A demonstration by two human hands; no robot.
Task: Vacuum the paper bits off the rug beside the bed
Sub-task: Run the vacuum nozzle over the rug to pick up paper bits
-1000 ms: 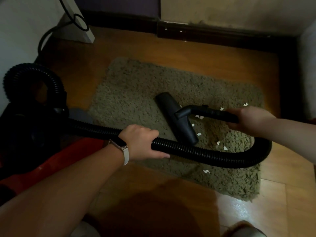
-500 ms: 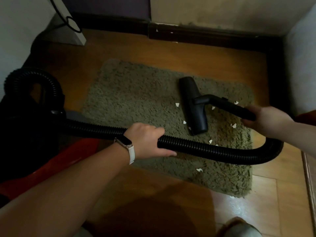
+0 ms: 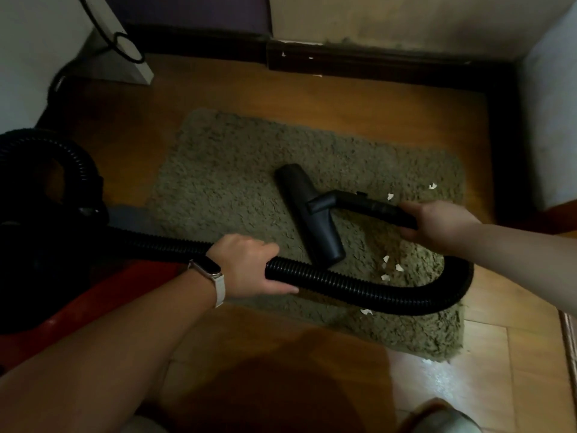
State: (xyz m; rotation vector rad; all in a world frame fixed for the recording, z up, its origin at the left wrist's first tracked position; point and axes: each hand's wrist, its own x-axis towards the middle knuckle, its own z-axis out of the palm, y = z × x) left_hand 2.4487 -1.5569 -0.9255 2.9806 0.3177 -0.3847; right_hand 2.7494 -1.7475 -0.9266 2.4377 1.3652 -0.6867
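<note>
Head cam: nozzle (image 3: 309, 214) slides back left; paper bits (image 3: 398, 267) on its right still need a pass. Left hand (image 3: 249, 267) curls round hose (image 3: 359, 284), right hand (image 3: 437, 226) grips wand (image 3: 374, 207).

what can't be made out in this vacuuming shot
Head view:
- vacuum body: too dark, cut off by the left edge
- rug under the nozzle and hose: covered; more paper bits may lie there
- end of the wand: wrapped by the right hand
- part of the hose: inside the left hand

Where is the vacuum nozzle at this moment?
Head view: the nozzle sits on the rug, right of centre, just beyond the hose, paper bits to its right, its wand in the right hand.
</note>
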